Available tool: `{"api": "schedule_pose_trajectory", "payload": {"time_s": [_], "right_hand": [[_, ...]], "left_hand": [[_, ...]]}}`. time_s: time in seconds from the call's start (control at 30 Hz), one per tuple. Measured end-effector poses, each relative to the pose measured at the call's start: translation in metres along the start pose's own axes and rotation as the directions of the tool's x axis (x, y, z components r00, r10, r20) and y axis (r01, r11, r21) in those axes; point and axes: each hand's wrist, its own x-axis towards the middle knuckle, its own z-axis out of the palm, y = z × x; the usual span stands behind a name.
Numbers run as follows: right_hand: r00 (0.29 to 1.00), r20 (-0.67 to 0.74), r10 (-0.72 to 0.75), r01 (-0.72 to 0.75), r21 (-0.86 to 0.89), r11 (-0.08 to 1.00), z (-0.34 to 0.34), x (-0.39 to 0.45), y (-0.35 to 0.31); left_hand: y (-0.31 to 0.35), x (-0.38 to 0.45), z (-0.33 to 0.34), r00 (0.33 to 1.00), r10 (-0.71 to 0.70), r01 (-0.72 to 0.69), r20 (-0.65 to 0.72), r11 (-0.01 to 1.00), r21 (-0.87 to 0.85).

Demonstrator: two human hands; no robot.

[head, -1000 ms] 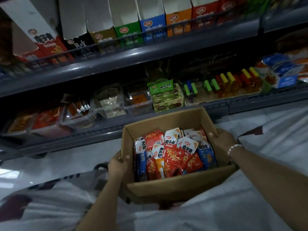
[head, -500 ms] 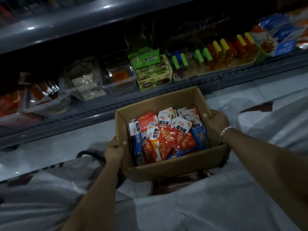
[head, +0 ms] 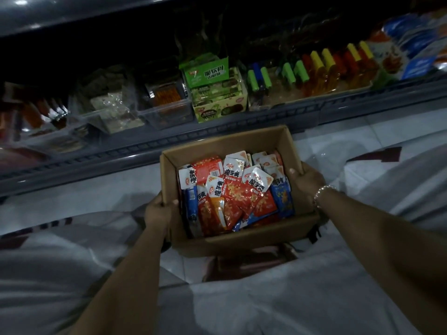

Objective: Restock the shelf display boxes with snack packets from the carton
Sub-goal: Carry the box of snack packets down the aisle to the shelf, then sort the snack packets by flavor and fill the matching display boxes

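Hands: my left hand (head: 158, 210) and right hand (head: 306, 181) each grip a side wall of the carton (head: 244, 240).
Carton: low before me, packets (head: 235, 192) inside.
Shelf boxes (head: 217, 97): just beyond its far wall, roughly midway between both hands.

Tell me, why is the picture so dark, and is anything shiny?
Head view: the light is dim, and the back of the grey metal shelf is almost black. Glare shows on the silver tops of the red and blue snack packets in the brown cardboard carton and on the pale floor tiles. Shelf edges bend, wide-angle.
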Motion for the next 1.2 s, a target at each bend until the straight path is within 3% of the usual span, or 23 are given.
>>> {"api": "schedule_pose_trajectory", "payload": {"time_s": [0.13,0.3,0.4,0.47,0.57,0.63,0.87,1.0,1.2], "right_hand": [[0.999,-0.009,-0.044,0.044,0.03,0.999,0.002,-0.013,0.0],[0.992,-0.03,-0.123,0.125,0.071,0.99,0.007,-0.026,-0.004],[0.979,-0.076,-0.19,0.191,-0.001,0.982,0.012,-0.027,-0.005],[0.97,-0.074,-0.232,0.224,-0.103,0.969,0.018,-0.027,-0.008],[0.938,0.009,-0.347,0.34,-0.222,0.914,0.031,-0.03,-0.019],[0.927,0.094,-0.362,0.374,-0.21,0.903,0.045,-0.03,-0.025],[0.951,0.224,-0.215,0.268,-0.24,0.933,0.081,-0.011,-0.016],[0.974,0.181,-0.14,0.183,-0.249,0.951,0.09,0.007,-0.013],[0.999,0.009,-0.039,0.04,-0.261,0.964,0.101,0.023,-0.005]], "left_hand": [[0.014,-0.015,0.01,0.996,0.05,-0.044,-0.08,0.996,0.077],[0.027,-0.02,0.023,0.99,0.119,-0.106,-0.077,0.983,0.148],[0.037,-0.025,0.031,0.986,0.142,-0.111,-0.082,0.946,0.306],[0.042,-0.034,0.039,0.98,0.195,-0.158,-0.05,0.897,0.412],[0.049,-0.039,0.053,0.938,0.338,-0.337,0.072,0.846,0.413],[0.05,-0.039,0.065,0.925,0.347,-0.38,0.157,0.84,0.388],[0.041,-0.017,0.085,0.941,0.195,-0.3,0.275,0.856,0.421],[0.044,0.002,0.092,0.94,0.161,-0.278,0.3,0.872,0.403],[0.037,0.023,0.108,0.943,0.105,-0.228,0.316,0.896,0.382]]}}
